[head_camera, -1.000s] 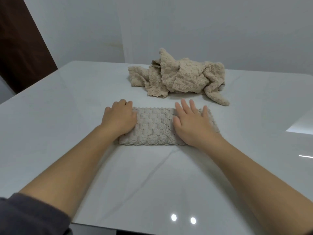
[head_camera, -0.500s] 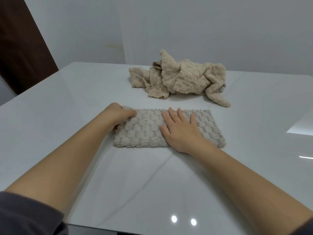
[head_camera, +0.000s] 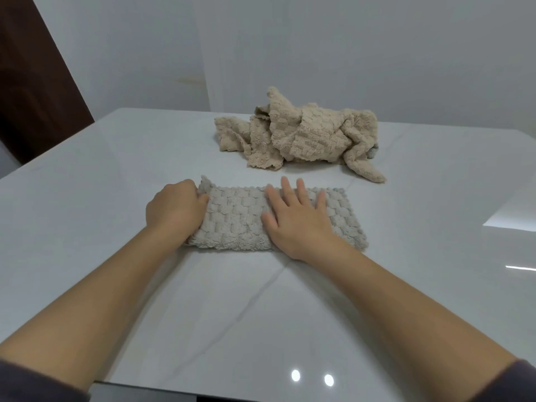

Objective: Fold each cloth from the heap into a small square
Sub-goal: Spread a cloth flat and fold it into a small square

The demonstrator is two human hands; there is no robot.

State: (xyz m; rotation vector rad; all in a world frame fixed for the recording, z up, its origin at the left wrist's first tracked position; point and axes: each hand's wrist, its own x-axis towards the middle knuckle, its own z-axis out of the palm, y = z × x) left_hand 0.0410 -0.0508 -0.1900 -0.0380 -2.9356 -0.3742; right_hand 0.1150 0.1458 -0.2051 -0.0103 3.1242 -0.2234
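a grey textured cloth (head_camera: 246, 221), folded into a long strip, lies at the centre of the frame on a glossy white counter (head_camera: 116, 181). the left hand (head_camera: 174, 211) pinches the strip's left end, fingers curled around a raised corner. the right hand (head_camera: 298, 220) lies flat on the cloth, fingers (head_camera: 287, 190) spread. behind, in the upper middle of the frame, sits a heap of beige cloths (head_camera: 304, 137).

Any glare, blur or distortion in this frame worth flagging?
Head view: two small light spots glare on the glossy table near its front edge, with a bright patch at right; wide-angle bending at the edges; the grey cloth and both hands are sharp.
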